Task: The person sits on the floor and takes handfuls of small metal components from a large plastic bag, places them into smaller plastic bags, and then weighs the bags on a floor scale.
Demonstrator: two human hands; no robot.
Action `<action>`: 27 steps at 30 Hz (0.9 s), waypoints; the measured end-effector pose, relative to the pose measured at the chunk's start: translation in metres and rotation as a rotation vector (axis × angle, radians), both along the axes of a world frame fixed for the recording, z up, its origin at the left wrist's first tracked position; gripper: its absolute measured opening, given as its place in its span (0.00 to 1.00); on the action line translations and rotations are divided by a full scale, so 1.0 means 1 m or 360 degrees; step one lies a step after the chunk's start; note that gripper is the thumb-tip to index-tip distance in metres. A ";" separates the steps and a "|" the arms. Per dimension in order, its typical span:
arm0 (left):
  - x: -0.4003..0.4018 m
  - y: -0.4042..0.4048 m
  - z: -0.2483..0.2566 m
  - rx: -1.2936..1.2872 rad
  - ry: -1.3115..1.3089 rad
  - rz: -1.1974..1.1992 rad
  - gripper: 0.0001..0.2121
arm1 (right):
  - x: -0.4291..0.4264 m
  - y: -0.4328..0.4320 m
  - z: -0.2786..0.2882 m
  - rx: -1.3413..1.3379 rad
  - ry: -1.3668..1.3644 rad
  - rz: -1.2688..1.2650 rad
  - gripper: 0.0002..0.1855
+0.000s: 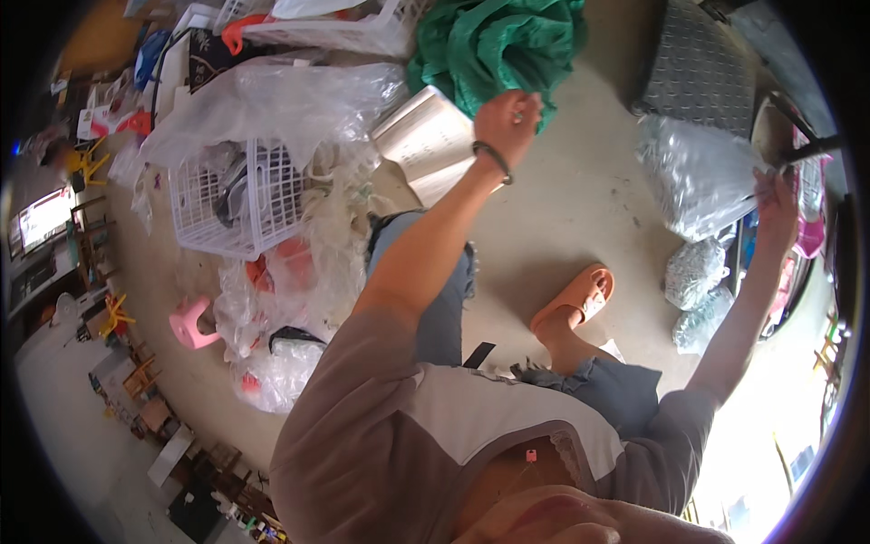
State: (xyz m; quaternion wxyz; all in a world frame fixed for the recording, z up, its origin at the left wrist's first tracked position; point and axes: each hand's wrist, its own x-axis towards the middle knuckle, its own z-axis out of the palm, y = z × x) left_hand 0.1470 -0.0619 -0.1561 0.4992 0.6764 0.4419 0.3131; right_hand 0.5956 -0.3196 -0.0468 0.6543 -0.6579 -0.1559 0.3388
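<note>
My left hand (511, 122), with a dark band at the wrist, is held over the edge of a green woven sack (493, 51) with its fingers curled. Whether it grips anything does not show. An open book (429, 146) with handwritten pages lies just left of that wrist. At the right, my right hand (776, 197) grips the gathered end of a bulging clear plastic bag (700, 177), whose contents look silvery. Two smaller filled plastic bags (694, 272) (703, 318) lie below it on the floor.
A white plastic basket (234, 197) with dark items stands at the left under clear plastic sheeting (272, 102), among loose bags. Another white basket (333, 34) is at the top. A pink stool (194, 322) stands lower left, and a black textured mat (703, 68) lies upper right.
</note>
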 end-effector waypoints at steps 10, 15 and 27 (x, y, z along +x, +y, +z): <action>0.043 -0.071 -0.008 0.0551 -0.0114 -0.0891 0.13 | -0.226 0.039 -0.044 -0.0354 -0.0551 0.0344 0.11; 0.069 -0.120 -0.024 0.0392 0.0082 -0.0793 0.20 | -0.248 0.033 -0.093 -0.0487 -0.0515 0.0533 0.11; 0.062 -0.079 -0.039 0.0217 0.0236 -0.0515 0.13 | -0.174 -0.009 -0.108 -0.0928 -0.0793 0.0074 0.12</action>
